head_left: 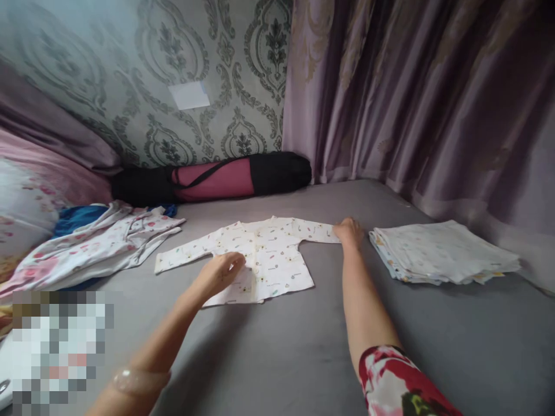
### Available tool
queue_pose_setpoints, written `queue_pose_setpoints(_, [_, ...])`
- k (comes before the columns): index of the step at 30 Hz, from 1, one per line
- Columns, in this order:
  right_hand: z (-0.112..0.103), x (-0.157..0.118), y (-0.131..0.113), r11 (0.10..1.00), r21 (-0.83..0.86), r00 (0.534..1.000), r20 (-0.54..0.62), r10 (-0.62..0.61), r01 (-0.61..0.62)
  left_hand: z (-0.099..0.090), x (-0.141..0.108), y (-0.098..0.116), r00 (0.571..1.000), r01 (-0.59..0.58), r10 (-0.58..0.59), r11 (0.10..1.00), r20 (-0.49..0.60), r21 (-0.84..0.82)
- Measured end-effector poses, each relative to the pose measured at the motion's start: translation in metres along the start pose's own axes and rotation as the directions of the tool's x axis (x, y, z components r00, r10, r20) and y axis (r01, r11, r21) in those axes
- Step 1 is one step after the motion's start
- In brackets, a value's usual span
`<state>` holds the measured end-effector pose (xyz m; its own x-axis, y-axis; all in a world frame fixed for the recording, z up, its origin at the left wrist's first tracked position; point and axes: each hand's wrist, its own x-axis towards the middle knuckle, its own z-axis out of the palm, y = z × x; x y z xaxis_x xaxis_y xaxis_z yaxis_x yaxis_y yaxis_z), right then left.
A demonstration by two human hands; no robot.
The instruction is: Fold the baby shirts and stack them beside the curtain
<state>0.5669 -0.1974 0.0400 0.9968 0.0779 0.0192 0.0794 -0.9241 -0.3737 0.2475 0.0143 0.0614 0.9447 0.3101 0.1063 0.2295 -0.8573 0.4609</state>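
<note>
A small white long-sleeved baby top (281, 260) with a tiny scattered print lies spread flat on the grey bed sheet, both sleeves stretched outward. At the cuff of the sleeve on the right, my right hand (349, 232) has its fingers closed on the fabric. My left hand (223, 274) hovers over the lower left part of the top, its fingers loosely curled with a gap by the thumb and nothing visible in them. It covers part of the top's front and side.
A stack of folded light cloths (446, 251) lies to the right. Rumpled printed clothes (113, 242) are heaped at left, near a floral pillow (21, 208). Along the patterned wall rests a long black and maroon bag (217, 179). Purple curtains (390, 86) hang at right.
</note>
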Motion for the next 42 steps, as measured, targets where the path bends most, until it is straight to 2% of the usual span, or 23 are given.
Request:
queue_pose_setpoints(3, [0.0, 0.006, 0.004, 0.999, -0.034, 0.999, 0.038, -0.006, 0.007, 0.01, 0.037, 0.008, 0.995, -0.099, 0.099, 0.995, 0.029, -0.022])
queue_pose_setpoints(7, [-0.001, 0.017, 0.01, 0.997, -0.072, 0.993, 0.113, 0.034, -0.026, 0.037, 0.086, 0.017, 0.976, -0.211, 0.214, 0.976, 0.048, -0.057])
queue_pose_setpoints(12, [-0.001, 0.026, 0.019, 0.997, -0.063, 0.987, 0.146, 0.059, -0.05, 0.067, 0.139, 0.015, 0.946, -0.323, 0.325, 0.945, 0.024, -0.049])
queue_pose_setpoints(14, [-0.001, 0.03, 0.022, 1.0, -0.027, 0.986, 0.166, 0.018, -0.014, 0.075, 0.155, 0.013, 0.939, -0.342, 0.344, 0.938, 0.028, -0.052])
queue_pose_setpoints(17, [-0.004, 0.037, 0.024, 0.989, 0.136, 0.98, 0.178, -0.088, 0.064, 0.082, 0.173, 0.011, 0.939, -0.333, 0.336, 0.942, 0.077, -0.047])
queue_pose_setpoints(20, [-0.009, 0.042, 0.02, 0.931, 0.355, 0.988, 0.082, -0.128, 0.091, 0.086, 0.185, 0.011, 0.946, -0.28, 0.278, 0.96, 0.169, -0.011])
queue_pose_setpoints(22, [-0.012, 0.042, 0.014, 0.864, 0.495, 0.994, 0.005, -0.109, 0.092, 0.086, 0.189, 0.012, 0.948, -0.244, 0.232, 0.969, 0.22, 0.03])
queue_pose_setpoints(24, [-0.015, 0.038, 0.005, 0.778, 0.623, 0.996, -0.016, -0.09, 0.081, 0.085, 0.191, 0.014, 0.946, -0.223, 0.202, 0.973, 0.252, 0.06])
queue_pose_setpoints(28, [-0.023, 0.023, -0.016, 0.59, 0.807, 0.995, 0.044, -0.085, 0.015, 0.08, 0.193, 0.02, 0.934, -0.182, 0.138, 0.977, 0.33, 0.109])
queue_pose_setpoints(34, [-0.037, -0.003, -0.051, 0.367, 0.923, 0.98, 0.167, -0.106, -0.117, 0.071, 0.203, 0.033, 0.914, -0.147, 0.073, 0.976, 0.399, 0.159])
queue_pose_setpoints(38, [-0.032, -0.018, -0.076, 0.286, 0.932, 0.951, 0.273, -0.149, -0.223, 0.064, 0.21, 0.04, 0.895, -0.15, 0.051, 0.97, 0.443, 0.191])
queue_pose_setpoints(42, [-0.022, -0.03, -0.091, 0.27, 0.917, 0.924, 0.346, -0.166, -0.294, 0.061, 0.212, 0.045, 0.895, -0.137, 0.048, 0.976, 0.444, 0.169])
